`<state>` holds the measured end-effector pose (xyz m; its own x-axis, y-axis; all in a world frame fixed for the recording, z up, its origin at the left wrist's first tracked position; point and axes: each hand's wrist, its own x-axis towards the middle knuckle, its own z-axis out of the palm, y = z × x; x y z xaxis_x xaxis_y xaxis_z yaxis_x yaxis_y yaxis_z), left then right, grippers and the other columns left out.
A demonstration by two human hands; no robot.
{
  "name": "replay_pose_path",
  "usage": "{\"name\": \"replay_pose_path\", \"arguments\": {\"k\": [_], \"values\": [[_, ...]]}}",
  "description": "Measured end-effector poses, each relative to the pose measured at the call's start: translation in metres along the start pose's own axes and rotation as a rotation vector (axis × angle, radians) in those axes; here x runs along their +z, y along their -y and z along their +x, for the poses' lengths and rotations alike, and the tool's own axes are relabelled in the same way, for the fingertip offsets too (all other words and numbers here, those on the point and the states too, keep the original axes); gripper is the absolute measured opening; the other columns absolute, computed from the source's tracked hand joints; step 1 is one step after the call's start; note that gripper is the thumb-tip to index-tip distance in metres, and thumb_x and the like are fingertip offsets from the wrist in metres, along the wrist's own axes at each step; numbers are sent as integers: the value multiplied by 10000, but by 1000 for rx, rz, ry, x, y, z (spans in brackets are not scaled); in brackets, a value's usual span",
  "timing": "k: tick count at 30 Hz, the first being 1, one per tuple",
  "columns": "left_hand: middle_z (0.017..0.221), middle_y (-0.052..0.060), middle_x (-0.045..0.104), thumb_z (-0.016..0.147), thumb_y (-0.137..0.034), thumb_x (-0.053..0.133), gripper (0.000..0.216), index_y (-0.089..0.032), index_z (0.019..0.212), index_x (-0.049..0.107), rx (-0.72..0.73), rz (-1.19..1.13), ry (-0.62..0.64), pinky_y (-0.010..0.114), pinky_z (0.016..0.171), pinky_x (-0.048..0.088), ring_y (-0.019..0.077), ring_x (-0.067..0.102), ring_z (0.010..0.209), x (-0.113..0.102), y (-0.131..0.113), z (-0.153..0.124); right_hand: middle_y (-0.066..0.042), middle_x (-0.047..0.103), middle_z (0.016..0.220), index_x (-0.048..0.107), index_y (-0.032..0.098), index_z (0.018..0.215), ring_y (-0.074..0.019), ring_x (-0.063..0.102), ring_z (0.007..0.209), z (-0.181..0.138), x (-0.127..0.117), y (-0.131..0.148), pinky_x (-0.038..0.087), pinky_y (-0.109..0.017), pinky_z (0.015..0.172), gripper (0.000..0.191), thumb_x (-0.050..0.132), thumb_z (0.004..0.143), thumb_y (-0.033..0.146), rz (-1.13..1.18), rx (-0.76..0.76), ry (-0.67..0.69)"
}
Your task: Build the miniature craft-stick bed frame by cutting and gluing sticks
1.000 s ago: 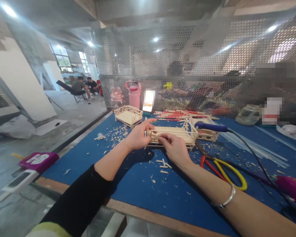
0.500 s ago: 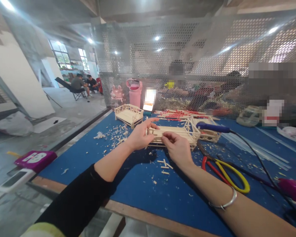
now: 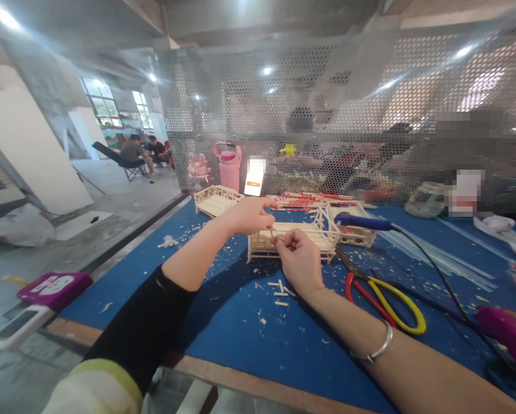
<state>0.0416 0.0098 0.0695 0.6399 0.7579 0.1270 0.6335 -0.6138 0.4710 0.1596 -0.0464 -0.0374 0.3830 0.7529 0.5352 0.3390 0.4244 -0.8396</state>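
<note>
A small bed-like frame of pale wooden sticks (image 3: pixel 305 233) stands on the blue tabletop in front of me. My left hand (image 3: pixel 254 215) hovers palm down over its left end, fingers curled; whatever its fingertips hold is hidden. Along the front rail, my right hand (image 3: pixel 300 257) pinches a short wooden stick (image 3: pixel 272 234) by its lower end, close to the frame. Several short cut sticks (image 3: pixel 280 290) lie on the table below the right hand. Touching the frame's right side is a blue-handled corded tool (image 3: pixel 365 222), resting on a further stick model (image 3: pixel 356 233).
Pliers with red and yellow handles (image 3: pixel 382 299) lie right of my right hand. A similar stick model (image 3: pixel 217 198) is back left, before a pink cup (image 3: pixel 229 169) and a lit phone (image 3: pixel 253 178). Red-tipped sticks (image 3: pixel 310 201) and clear strips (image 3: pixel 439 259) lie behind. A perforated screen (image 3: pixel 249 109) bounds the back.
My left hand has lifted off the frame's left end and turned palm down. My right fingertips stay at the front rail. The view has shifted slightly.
</note>
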Motion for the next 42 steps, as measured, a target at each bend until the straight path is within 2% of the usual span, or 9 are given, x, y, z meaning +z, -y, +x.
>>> {"name": "replay_pose_path", "arguments": {"k": [4,7,10,16,25,30,33,42], "values": [[755,53,684,666,-247,544,652,-117,1298,447,31,-53,67,246,553,352,109,487,549,-5,8,-4,60,472,524,440,207,587,-102,468,510,-1,1,0,375,-224,518,169,561,682,277,27,21,4],[836,67,690,633,-233,591,739,-118,1334,389,96,-126,119,249,614,377,124,541,650,-4,15,-7,62,475,514,465,202,593,-95,444,485,-1,2,-1,359,-220,493,166,580,675,290,28,43,3],[886,80,690,623,-205,603,747,-113,1333,390,139,-127,63,256,657,382,129,550,701,2,19,-9,69,460,505,467,200,594,-88,418,468,0,3,-2,339,-218,479,178,593,668,302,39,50,21],[870,76,685,633,-155,557,702,-109,1318,411,141,-150,-33,237,599,374,95,522,622,16,23,-9,65,473,537,467,200,607,-93,443,493,1,3,-3,352,-224,511,165,584,675,295,33,33,46],[876,80,703,660,-151,510,646,-128,1301,433,119,-187,-116,239,599,406,113,559,631,21,23,-13,56,468,544,462,207,597,-107,441,512,1,1,1,357,-239,534,159,570,680,287,-18,14,59],[805,61,706,696,-151,473,610,-120,1304,430,109,-152,-134,242,632,423,135,590,683,23,20,-13,57,452,546,447,208,597,-110,430,530,2,-1,1,349,-240,550,165,560,696,278,-54,-23,63],[757,47,702,713,-152,462,590,-114,1301,428,113,-135,-150,241,615,418,127,575,636,23,21,-13,61,443,547,443,209,605,-108,423,523,2,-1,1,345,-238,542,166,559,698,281,-48,-27,66],[784,54,700,686,-192,596,629,-157,1294,436,106,-155,-196,273,643,443,152,609,676,31,21,-11,54,468,553,435,214,611,-119,464,547,2,-2,0,358,-242,563,166,546,715,280,-93,-44,64]]}}
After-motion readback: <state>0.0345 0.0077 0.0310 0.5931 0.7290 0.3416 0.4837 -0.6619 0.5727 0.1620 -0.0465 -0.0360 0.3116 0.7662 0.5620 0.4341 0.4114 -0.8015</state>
